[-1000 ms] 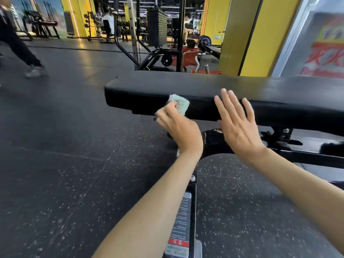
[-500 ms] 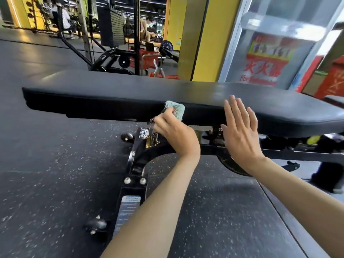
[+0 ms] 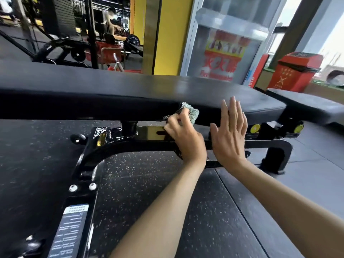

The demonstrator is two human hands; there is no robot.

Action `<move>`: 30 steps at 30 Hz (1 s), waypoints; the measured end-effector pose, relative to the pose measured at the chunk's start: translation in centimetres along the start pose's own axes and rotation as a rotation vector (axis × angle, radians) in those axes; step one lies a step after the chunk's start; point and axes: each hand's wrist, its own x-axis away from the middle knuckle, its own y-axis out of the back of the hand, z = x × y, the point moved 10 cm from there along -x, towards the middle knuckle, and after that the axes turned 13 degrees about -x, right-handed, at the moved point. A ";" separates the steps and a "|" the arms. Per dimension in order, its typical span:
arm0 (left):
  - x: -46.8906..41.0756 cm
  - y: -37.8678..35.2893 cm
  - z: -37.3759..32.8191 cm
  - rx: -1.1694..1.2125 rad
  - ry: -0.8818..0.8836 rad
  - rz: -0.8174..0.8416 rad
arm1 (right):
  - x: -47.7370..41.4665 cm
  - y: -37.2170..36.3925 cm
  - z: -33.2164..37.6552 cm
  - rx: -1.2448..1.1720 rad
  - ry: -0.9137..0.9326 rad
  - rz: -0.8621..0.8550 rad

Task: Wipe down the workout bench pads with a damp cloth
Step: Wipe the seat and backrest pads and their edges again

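A long black bench pad [image 3: 115, 90] runs across the view, with a shorter seat pad [image 3: 307, 105] beyond a gap at the right. My left hand [image 3: 186, 138] grips a bunched pale green cloth [image 3: 191, 112] and holds it against the near side edge of the long pad. Beside it, my right hand [image 3: 230, 135] lies flat with straight fingers, the fingertips on the same side edge closer to the pad's right end.
The bench's black steel frame [image 3: 130, 144] curves down to the speckled rubber floor [image 3: 149, 183], with yellow adjuster knobs [image 3: 255, 128] under the gap. A red bin [image 3: 292, 71], a glass door with a red poster [image 3: 221, 58] and gym machines [image 3: 74, 47] stand behind.
Both hands have slid to the right along the pad's side edge, the cloth with the left hand. The view has swung right, so the seat pad and red bin now show.
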 end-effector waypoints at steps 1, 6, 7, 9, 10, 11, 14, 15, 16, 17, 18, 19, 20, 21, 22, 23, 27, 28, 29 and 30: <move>0.6 -0.5 -0.7 0.010 -0.012 0.012 | 0.2 0.5 -1.6 -0.027 -0.066 -0.013; 2.8 -2.4 -2.4 0.043 -0.065 0.048 | 2.8 2.3 -9.1 -0.148 -0.542 -0.150; 3.3 -2.7 -3.0 0.043 -0.097 0.057 | 3.4 2.5 -10.7 -0.180 -0.665 -0.176; 4.5 -3.7 -5.0 0.030 -0.222 0.102 | 4.6 2.6 -13.8 -0.293 -0.932 -0.215; 5.2 -4.4 -6.2 -0.002 -0.317 0.133 | 5.1 2.4 -15.3 -0.357 -1.034 -0.240; 5.8 -4.8 -7.4 -0.044 -0.418 0.153 | 5.5 2.1 -16.3 -0.421 -1.110 -0.263; 6.4 -5.4 -9.7 -0.152 -0.708 0.135 | 6.2 0.0 -18.0 -0.659 -1.269 -0.321; 6.6 -5.6 -10.4 -0.186 -0.830 0.118 | 6.5 -1.1 -18.2 -0.755 -1.339 -0.321; 7.0 -5.8 -11.1 -0.223 -0.962 0.106 | 6.9 -2.0 -18.5 -0.844 -1.422 -0.318; 7.3 -6.3 -11.8 -0.260 -1.091 0.107 | 7.4 -2.8 -18.8 -0.944 -1.506 -0.324; 7.6 -6.6 -12.5 -0.289 -1.215 0.116 | 7.6 -3.7 -18.8 -1.088 -1.573 -0.328; 7.8 -7.1 -13.2 -0.308 -1.332 0.129 | 7.7 -4.6 -18.5 -1.251 -1.617 -0.332; 8.0 -7.6 -13.9 -0.323 -1.440 0.143 | 7.7 -5.1 -18.0 -1.389 -1.636 -0.343; 8.2 -8.0 -14.6 -0.337 -1.534 0.158 | 7.5 -5.4 -17.5 -1.514 -1.629 -0.364; 8.5 -8.5 -15.4 -0.359 -1.613 0.175 | 7.6 -5.6 -17.1 -1.600 -1.623 -0.381; 8.9 -9.1 -16.3 -0.391 -1.677 0.187 | 7.7 -5.6 -17.0 -1.664 -1.620 -0.397; 11.4 -14.2 -18.8 -0.669 -1.845 0.331 | 7.3 -4.7 -18.2 -1.835 -1.584 -0.496; 12.0 -15.2 -19.8 -0.728 -1.878 0.345 | 7.2 -4.5 -18.7 -1.846 -1.572 -0.507; 12.6 -15.8 -20.8 -0.764 -1.919 0.347 | 7.1 -4.4 -19.1 -1.853 -1.561 -0.505; 13.2 -16.5 -21.6 -0.771 -1.963 0.344 | 7.1 -4.2 -19.3 -1.859 -1.551 -0.493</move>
